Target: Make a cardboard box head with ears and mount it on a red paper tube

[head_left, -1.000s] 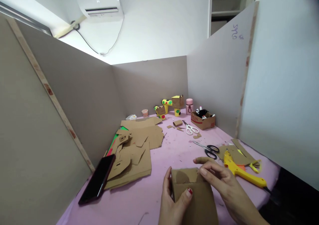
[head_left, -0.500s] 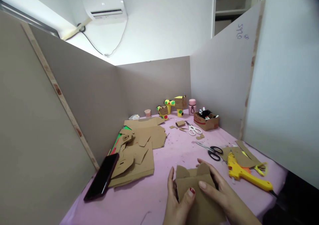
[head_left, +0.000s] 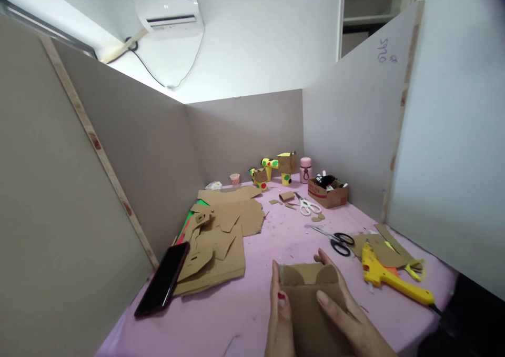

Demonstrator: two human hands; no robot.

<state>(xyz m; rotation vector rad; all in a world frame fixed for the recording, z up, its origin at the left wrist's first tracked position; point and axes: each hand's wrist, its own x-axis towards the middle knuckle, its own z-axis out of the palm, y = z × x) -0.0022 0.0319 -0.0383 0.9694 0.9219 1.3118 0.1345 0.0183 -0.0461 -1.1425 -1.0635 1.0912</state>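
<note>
A small brown cardboard box (head_left: pixel 311 315) with two rounded ear-like flaps on its upper edge is held low over the front of the table. My left hand (head_left: pixel 279 315) grips its left side, thumb along the near face. Round the right side is my right hand (head_left: pixel 345 307), its thumb pressed on the near face and its fingers mostly behind the box. To the right lie a yellow hot glue gun (head_left: pixel 390 280) and black-handled scissors (head_left: pixel 339 242).
Cardboard sheets (head_left: pixel 213 273) and a black phone (head_left: pixel 162 280) lie at left. Farther back are white-handled scissors (head_left: pixel 309 205), a small carton of pens (head_left: pixel 328 195), a pink bottle (head_left: pixel 305 170) and yellow cardboard figures (head_left: pixel 286 165). Grey partitions (head_left: pixel 244 130) surround the table.
The box has tipped so that its top edge and ear flaps show more from above. My left thumb has shifted left toward the box's edge.
</note>
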